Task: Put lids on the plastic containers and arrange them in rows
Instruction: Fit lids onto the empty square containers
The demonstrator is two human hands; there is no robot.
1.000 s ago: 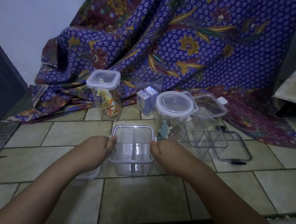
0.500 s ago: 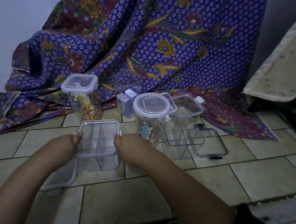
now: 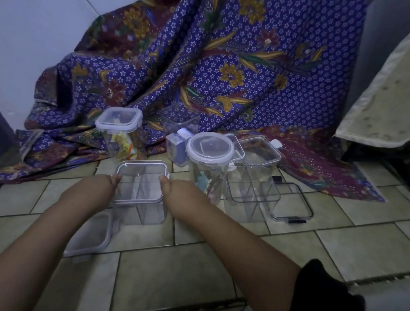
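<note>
A clear square container with a lid on top (image 3: 141, 189) stands on the tiled floor in front of me. My left hand (image 3: 94, 190) grips its left side and my right hand (image 3: 181, 198) grips its right side, thumbs on the lid's edges. Behind it stand a lidded square container holding colourful items (image 3: 120, 133) and a round lidded container (image 3: 208, 160). To the right stands an open divided container (image 3: 251, 198), with another lidded one (image 3: 260, 151) behind. A loose black-clipped lid (image 3: 292, 202) lies at right. Another lid (image 3: 91, 237) lies under my left forearm.
A purple floral cloth (image 3: 233, 69) drapes down the back wall onto the floor. A small open clear box (image 3: 179, 137) with a blue-white packet sits on it. A cloth-covered table (image 3: 402, 100) juts in at the right. A dark panel stands at left.
The view has swung left and tilted, so everything sits further right in view. Both hands stay on the square container's sides, thumbs pressing the lid edges.
</note>
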